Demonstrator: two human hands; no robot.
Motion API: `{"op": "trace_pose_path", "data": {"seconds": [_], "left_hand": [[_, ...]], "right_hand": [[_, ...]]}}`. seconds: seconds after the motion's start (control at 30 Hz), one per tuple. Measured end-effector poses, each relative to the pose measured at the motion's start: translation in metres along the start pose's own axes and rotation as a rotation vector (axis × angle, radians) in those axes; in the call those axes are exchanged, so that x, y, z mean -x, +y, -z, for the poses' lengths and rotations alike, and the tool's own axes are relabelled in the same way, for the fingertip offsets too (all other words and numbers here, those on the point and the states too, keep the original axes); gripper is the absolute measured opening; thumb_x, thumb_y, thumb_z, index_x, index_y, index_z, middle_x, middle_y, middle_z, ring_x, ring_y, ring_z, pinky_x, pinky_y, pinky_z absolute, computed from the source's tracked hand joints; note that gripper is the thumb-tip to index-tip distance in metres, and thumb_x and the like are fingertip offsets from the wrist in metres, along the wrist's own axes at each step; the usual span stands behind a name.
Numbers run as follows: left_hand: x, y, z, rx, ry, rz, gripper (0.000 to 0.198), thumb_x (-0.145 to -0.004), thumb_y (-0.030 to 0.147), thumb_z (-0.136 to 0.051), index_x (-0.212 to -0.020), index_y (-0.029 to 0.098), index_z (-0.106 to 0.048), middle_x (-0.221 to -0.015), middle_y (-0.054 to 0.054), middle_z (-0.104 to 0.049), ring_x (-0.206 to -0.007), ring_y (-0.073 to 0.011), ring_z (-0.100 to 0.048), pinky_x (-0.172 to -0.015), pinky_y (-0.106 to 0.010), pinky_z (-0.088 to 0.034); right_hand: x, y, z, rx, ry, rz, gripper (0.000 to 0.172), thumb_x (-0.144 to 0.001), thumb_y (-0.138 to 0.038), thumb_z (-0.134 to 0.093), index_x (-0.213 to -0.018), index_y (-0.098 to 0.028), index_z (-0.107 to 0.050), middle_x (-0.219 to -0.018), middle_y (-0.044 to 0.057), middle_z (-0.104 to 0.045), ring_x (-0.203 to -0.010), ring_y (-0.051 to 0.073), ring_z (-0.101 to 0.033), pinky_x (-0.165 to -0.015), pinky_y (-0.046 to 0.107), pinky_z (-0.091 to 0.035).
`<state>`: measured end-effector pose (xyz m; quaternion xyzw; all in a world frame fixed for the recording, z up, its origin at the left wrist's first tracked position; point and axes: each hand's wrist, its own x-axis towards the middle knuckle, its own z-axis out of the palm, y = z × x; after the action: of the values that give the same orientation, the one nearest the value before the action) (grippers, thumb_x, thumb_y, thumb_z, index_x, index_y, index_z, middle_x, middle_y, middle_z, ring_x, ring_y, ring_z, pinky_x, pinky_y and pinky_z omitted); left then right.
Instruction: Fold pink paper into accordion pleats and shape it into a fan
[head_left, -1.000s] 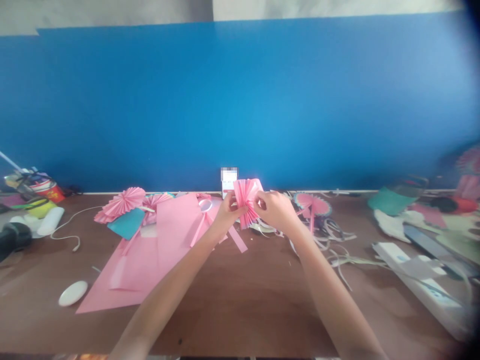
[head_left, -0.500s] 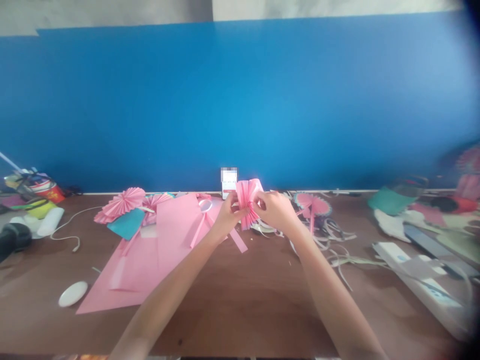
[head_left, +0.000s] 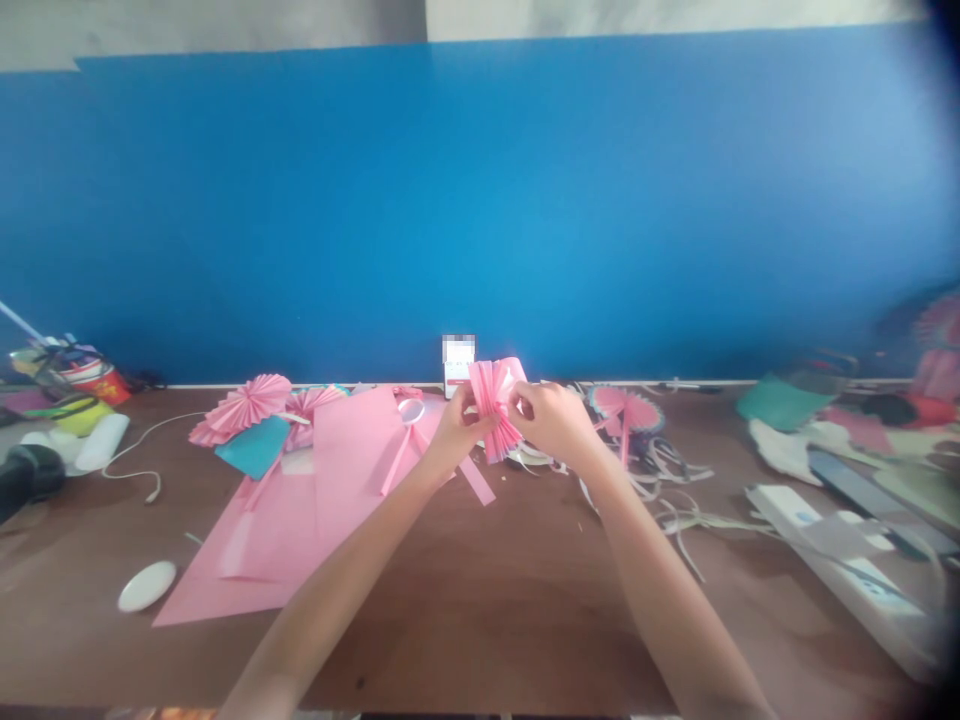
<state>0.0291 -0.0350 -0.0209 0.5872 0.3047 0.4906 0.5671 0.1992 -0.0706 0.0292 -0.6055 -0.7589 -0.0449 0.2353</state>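
Note:
Between my hands, above the far part of the brown table, is a pleated pink paper fan, pinched narrow at its middle. My left hand grips its left side with the thumb across the front. From the right, my right hand pinches the fan near its middle with bent fingers; the fingertips partly hide what they press. Behind the fan stands a phone with a lit screen. A narrow pink paper strip lies below my left hand.
Large pink paper sheets, a teal paper piece and a finished pink fan lie left. To the right are a round pink paper piece, tangled paper strips and a power strip. A white oval object lies front left.
The fan has tilted slightly, its lower end shifting a little to the right and down. Both hands keep nearly the same place and grip.

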Motion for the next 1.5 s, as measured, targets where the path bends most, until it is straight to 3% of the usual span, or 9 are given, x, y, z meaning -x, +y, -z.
{"op": "trace_pose_path", "data": {"seconds": [0.6,0.7,0.87,1.0,1.13,1.2,1.3,1.4,1.5], "left_hand": [[0.007,0.010,-0.001,-0.238,-0.076,-0.095,0.051,-0.083,0.039,-0.074,-0.126,0.022,-0.055,-0.131,-0.012,-0.061,-0.106,-0.0240,-0.066,-0.090,-0.040,-0.056],[0.009,0.015,-0.001,-0.281,-0.107,-0.117,0.051,-0.087,0.042,-0.069,-0.132,0.024,-0.054,-0.135,-0.012,-0.059,-0.111,-0.0246,-0.064,-0.091,-0.040,-0.056],[0.013,0.025,0.000,-0.349,-0.138,-0.160,0.041,-0.101,0.043,-0.044,-0.138,0.030,-0.053,-0.143,-0.008,-0.056,-0.122,-0.0237,-0.059,-0.093,-0.037,-0.056],[0.016,0.033,-0.001,-0.466,-0.100,-0.285,0.041,-0.099,0.037,-0.050,-0.140,0.030,-0.053,-0.141,-0.008,-0.058,-0.113,-0.0224,-0.064,-0.089,-0.036,-0.057],[0.017,0.039,-0.002,-0.577,-0.018,-0.417,0.037,-0.098,0.027,-0.052,-0.135,0.026,-0.057,-0.136,-0.008,-0.062,-0.119,-0.0228,-0.061,-0.099,-0.040,-0.053],[0.017,0.040,-0.002,-0.623,0.020,-0.464,0.038,-0.096,0.021,-0.055,-0.133,0.026,-0.056,-0.135,-0.008,-0.063,-0.122,-0.0228,-0.060,-0.102,-0.041,-0.051],[0.017,0.038,-0.001,-0.630,0.091,-0.469,0.037,-0.091,0.018,-0.061,-0.127,0.024,-0.055,-0.124,-0.009,-0.067,-0.112,-0.0214,-0.064,-0.094,-0.039,-0.055],[0.019,0.038,-0.001,-0.650,0.149,-0.476,0.026,-0.088,0.020,-0.065,-0.113,0.022,-0.056,-0.110,-0.007,-0.068,-0.099,-0.0199,-0.067,-0.086,-0.036,-0.056],[0.021,0.041,-0.002,-0.744,0.142,-0.542,0.014,-0.094,0.022,-0.058,-0.107,0.021,-0.058,-0.106,-0.006,-0.069,-0.101,-0.0204,-0.065,-0.089,-0.038,-0.054]], "right_hand": [[-0.001,0.005,0.003,-0.026,-0.090,0.062,0.016,-0.085,-0.021,-0.049,-0.077,-0.020,-0.063,-0.065,0.003,-0.062,-0.061,0.016,-0.051,-0.057,0.026,-0.026],[-0.003,0.010,0.005,-0.148,-0.089,0.055,0.015,-0.084,-0.017,-0.049,-0.080,-0.019,-0.063,-0.067,0.002,-0.064,-0.059,0.015,-0.052,-0.057,0.026,-0.028],[-0.004,0.016,0.008,-0.468,-0.094,0.052,0.016,-0.089,-0.019,-0.047,-0.092,-0.019,-0.063,-0.071,-0.001,-0.065,-0.055,0.011,-0.050,-0.056,0.025,-0.034],[-0.004,0.015,0.005,-0.717,-0.098,0.033,0.020,-0.092,-0.022,-0.048,-0.102,-0.019,-0.065,-0.078,0.000,-0.067,-0.058,0.012,-0.053,-0.055,0.025,-0.039],[-0.004,0.008,-0.005,-0.985,-0.121,0.065,0.023,-0.092,-0.027,-0.055,-0.110,-0.020,-0.066,-0.083,0.001,-0.068,-0.065,0.013,-0.058,-0.059,0.026,-0.047],[-0.006,0.004,-0.010,-1.067,-0.119,0.062,0.022,-0.092,-0.032,-0.058,-0.107,-0.020,-0.069,-0.085,0.002,-0.070,-0.067,0.014,-0.061,-0.061,0.028,-0.051],[-0.007,0.000,-0.015,-1.128,-0.089,0.018,0.024,-0.089,-0.039,-0.064,-0.102,-0.020,-0.072,-0.087,0.004,-0.072,-0.072,0.017,-0.065,-0.064,0.030,-0.055],[-0.008,0.001,-0.020,-1.189,-0.065,-0.021,0.027,-0.085,-0.044,-0.069,-0.098,-0.021,-0.073,-0.087,0.004,-0.073,-0.074,0.018,-0.067,-0.068,0.032,-0.057],[-0.007,0.004,-0.025,-1.231,-0.058,-0.048,0.024,-0.083,-0.043,-0.072,-0.093,-0.021,-0.072,-0.079,0.002,-0.071,-0.067,0.016,-0.063,-0.066,0.031,-0.055]]}}
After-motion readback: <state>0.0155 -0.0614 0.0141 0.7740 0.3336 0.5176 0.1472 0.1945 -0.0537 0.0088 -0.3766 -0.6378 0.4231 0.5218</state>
